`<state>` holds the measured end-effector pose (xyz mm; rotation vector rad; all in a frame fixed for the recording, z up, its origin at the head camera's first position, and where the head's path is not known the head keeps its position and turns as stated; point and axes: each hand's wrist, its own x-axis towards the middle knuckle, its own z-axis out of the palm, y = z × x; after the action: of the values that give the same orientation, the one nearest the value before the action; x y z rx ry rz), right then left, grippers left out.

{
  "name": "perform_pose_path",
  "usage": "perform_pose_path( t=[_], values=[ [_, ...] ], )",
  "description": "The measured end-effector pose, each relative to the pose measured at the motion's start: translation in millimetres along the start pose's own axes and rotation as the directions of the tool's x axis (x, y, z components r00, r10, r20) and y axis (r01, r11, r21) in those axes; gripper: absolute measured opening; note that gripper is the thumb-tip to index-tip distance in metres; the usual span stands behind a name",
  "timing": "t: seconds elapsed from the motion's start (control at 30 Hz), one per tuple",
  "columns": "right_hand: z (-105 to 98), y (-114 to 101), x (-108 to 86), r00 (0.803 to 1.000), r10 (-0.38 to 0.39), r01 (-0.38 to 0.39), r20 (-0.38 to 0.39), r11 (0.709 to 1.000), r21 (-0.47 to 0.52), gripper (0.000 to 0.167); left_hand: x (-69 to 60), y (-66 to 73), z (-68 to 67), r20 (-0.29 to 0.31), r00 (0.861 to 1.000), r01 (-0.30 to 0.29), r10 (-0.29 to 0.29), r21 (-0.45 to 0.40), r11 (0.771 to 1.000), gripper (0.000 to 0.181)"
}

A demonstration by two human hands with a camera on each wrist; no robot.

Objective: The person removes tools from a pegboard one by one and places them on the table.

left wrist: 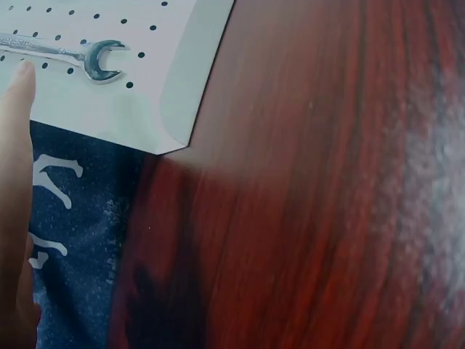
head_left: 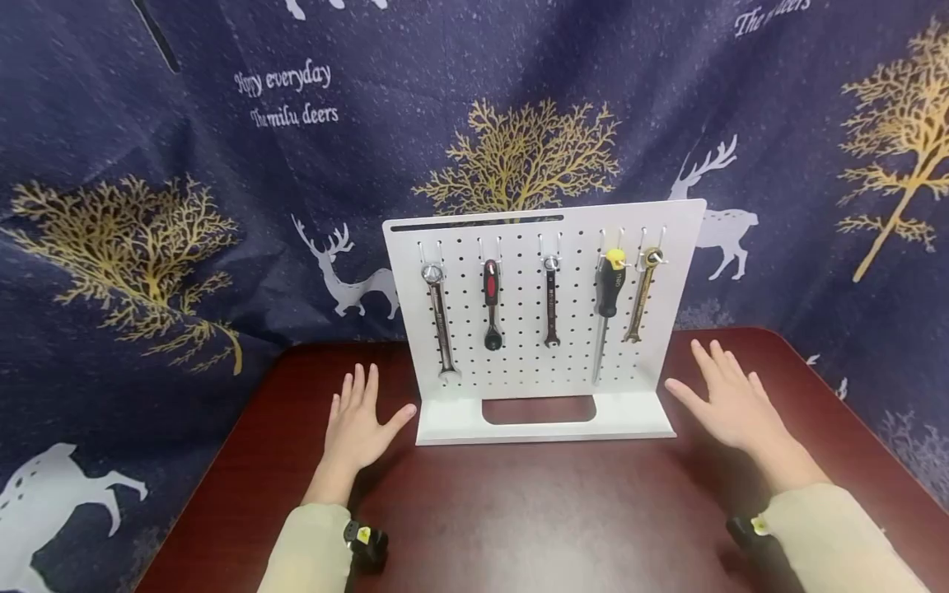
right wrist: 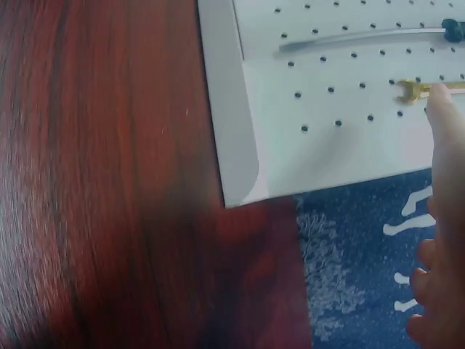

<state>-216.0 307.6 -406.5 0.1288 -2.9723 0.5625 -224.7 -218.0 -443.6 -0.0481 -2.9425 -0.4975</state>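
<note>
A white pegboard stand (head_left: 448, 416) stands upright on the table with tools hung from its hooks. From left to right hang a long silver combination wrench (head_left: 442, 329), a ratchet (head_left: 492, 288) with a red and black handle, a smaller combination wrench (head_left: 551, 306), a screwdriver (head_left: 610, 288) with a black and yellow handle, and a gold-coloured wrench (head_left: 641, 301). My left hand (head_left: 359, 432) is left of the stand, fingers extended and thumb spread, holding nothing. On the other side, my right hand (head_left: 734, 403) has its fingers extended too and holds nothing.
The dark red-brown wooden table (head_left: 534, 511) has rounded far corners. Behind it hangs a dark blue cloth (head_left: 356, 181) printed with deer and golden trees. A slot-shaped opening cuts through the stand's lower part. Small black cameras (head_left: 366, 543) are strapped at both wrists.
</note>
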Motion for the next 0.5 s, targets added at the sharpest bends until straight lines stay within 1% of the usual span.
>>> perform_pose_path(
  t=[0.1,0.3,0.5],
  values=[
    [0.8,-5.1,-2.0,1.000,-0.011,0.011,-0.004,0.999,0.038,0.084,-1.1,3.0,1.0,-0.015,1.000,-0.007,0.007,-0.034,0.999,0.101],
    [4.1,-15.1,-2.9,0.999,-0.031,0.034,-0.031,0.994,0.108,0.082,0.3,7.7,2.2,-0.067,0.997,-0.030,0.023,-0.099,0.995,0.093],
    [7.3,-32.2,-4.2,0.996,-0.028,0.041,-0.084,0.986,0.162,0.082,3.3,16.1,-1.2,-0.105,0.994,-0.046,0.025,-0.205,0.978,0.080]
  ],
)
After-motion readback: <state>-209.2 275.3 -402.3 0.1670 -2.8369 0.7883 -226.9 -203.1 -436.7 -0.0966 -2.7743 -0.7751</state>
